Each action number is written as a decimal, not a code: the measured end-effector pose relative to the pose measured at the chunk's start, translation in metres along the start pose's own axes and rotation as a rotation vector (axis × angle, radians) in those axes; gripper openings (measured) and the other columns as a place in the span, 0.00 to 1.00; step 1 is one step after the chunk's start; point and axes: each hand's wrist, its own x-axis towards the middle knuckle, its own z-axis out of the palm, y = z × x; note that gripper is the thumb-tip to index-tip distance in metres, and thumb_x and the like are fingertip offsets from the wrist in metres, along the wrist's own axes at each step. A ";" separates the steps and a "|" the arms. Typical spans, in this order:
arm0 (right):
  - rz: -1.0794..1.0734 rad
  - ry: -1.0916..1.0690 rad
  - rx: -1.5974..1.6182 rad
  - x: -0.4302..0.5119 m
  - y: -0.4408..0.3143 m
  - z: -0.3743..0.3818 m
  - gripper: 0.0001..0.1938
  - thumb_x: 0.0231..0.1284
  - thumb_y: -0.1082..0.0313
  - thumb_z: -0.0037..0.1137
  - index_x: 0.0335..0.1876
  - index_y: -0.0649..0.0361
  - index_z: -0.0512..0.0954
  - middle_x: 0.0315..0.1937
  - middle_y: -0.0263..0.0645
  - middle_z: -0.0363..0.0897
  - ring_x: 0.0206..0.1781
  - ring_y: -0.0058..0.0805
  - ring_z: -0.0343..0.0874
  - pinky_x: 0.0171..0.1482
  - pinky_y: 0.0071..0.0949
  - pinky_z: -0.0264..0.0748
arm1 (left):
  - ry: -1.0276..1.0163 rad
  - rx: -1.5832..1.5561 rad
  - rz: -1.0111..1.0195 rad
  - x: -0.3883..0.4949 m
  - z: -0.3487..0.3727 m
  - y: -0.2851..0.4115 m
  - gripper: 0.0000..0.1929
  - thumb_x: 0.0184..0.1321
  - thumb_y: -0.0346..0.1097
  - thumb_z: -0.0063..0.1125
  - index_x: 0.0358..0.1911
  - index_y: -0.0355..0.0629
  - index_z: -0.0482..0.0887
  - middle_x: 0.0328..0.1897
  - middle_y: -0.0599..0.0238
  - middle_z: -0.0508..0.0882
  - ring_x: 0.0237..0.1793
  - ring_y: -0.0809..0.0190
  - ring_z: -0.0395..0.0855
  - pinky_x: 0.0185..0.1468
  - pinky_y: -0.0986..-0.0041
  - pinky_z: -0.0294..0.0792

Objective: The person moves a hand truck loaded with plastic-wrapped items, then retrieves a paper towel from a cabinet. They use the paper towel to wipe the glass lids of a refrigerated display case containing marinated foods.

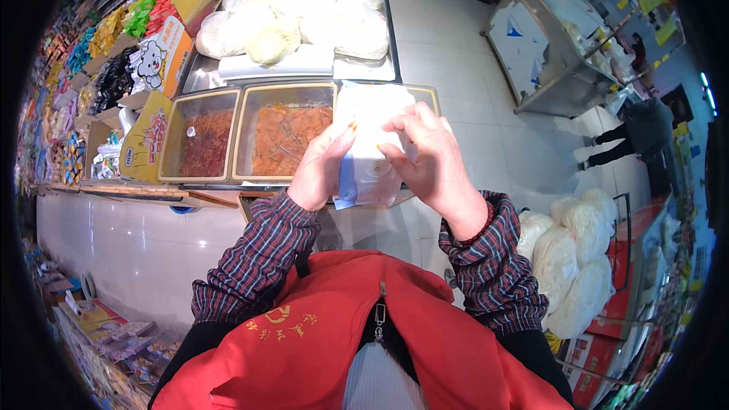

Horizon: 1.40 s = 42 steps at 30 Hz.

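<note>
A white and blue soft plastic pack (373, 173), probably tissues or wipes, is held up in front of me, its upper part washed out by glare. My left hand (326, 162) grips the pack's left edge, thumb on the near face. Over its right side, my right hand (427, 154) has thumb and forefinger bent towards each other at the pack's face. Glare hides whether they pinch anything. Behind the pack, a framed tub (245, 142) holds orange-red food with tongs or a similar utensil in it. A second tub (165, 151) to the left contains darker red food.
Bags of pale food, perhaps noodles (273, 40), crowd the counter beyond the tubs. Packaged snacks (108, 28) fill shelves at left. Stuffed clear bags (569, 262) are stacked at right. A metal-framed stand (547, 45) and a person (643, 125) are farther right on the tiled floor.
</note>
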 end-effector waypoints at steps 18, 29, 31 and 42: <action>-0.142 0.200 -0.066 -0.019 -0.033 -0.014 0.10 0.56 0.78 0.66 0.44 0.60 0.83 0.46 0.39 0.84 0.50 0.39 0.80 0.54 0.36 0.74 | 0.116 0.006 0.010 -0.004 0.024 0.046 0.23 0.78 0.45 0.48 0.64 0.31 0.75 0.59 0.58 0.84 0.56 0.64 0.83 0.60 0.72 0.73; -0.215 -0.006 -0.175 -0.022 -0.043 -0.012 0.09 0.52 0.72 0.69 0.40 0.57 0.84 0.44 0.36 0.84 0.45 0.36 0.81 0.54 0.36 0.74 | -0.011 0.119 0.068 -0.013 0.015 0.038 0.22 0.77 0.42 0.49 0.63 0.30 0.75 0.57 0.58 0.84 0.53 0.66 0.82 0.57 0.73 0.74; -0.253 -0.085 -0.182 -0.018 -0.042 -0.017 0.08 0.51 0.72 0.68 0.38 0.58 0.83 0.43 0.35 0.82 0.43 0.35 0.81 0.54 0.35 0.74 | -0.003 0.128 0.000 -0.014 0.014 0.039 0.22 0.77 0.42 0.50 0.63 0.31 0.75 0.57 0.58 0.84 0.53 0.66 0.82 0.56 0.73 0.74; -0.283 -0.196 -0.276 -0.015 -0.041 -0.006 0.09 0.49 0.76 0.59 0.38 0.62 0.80 0.41 0.38 0.79 0.43 0.39 0.80 0.53 0.34 0.76 | 0.028 0.167 0.008 -0.014 0.014 0.032 0.20 0.77 0.40 0.48 0.63 0.31 0.77 0.59 0.59 0.85 0.55 0.66 0.83 0.59 0.73 0.73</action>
